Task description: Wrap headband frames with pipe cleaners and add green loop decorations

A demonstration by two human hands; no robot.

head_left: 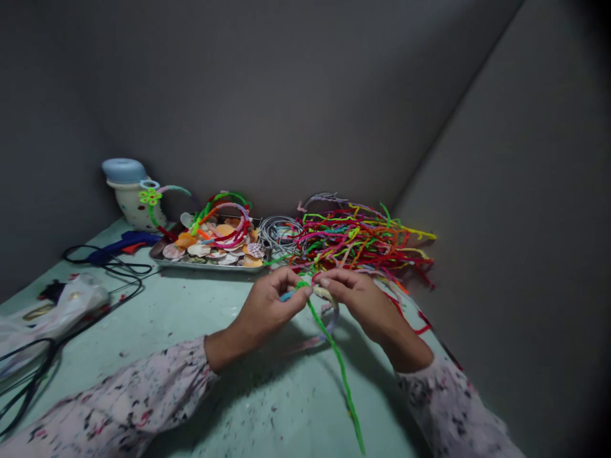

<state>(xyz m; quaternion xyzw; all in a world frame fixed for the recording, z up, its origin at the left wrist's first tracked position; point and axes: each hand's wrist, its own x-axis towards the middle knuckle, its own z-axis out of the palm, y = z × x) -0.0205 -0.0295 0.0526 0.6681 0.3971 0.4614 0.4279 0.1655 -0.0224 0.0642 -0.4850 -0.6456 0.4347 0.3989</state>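
Note:
My left hand [273, 304] pinches a green fuzzy stem [340, 362] near its upper end, beside a bit of blue. The rest of the stem hangs down toward the table's front. Close on the right, my right hand [365, 305] has thumb and fingers closed on a pale, multicoloured fuzzy ring [334, 318]. The ring curves down below the fingertips, its lower part pinkish and blurred. Both sets of fingertips nearly meet, and the join between stem and ring is too small to make out.
Behind my hands are a metal tray [214, 267] of shells and fuzzy rings, coiled wire [281, 232] and a heap of coloured stems [363, 238]. At left are a cup [136, 200], a blue tool [121, 247], a black cable [102, 315] and a plastic bag [71, 305].

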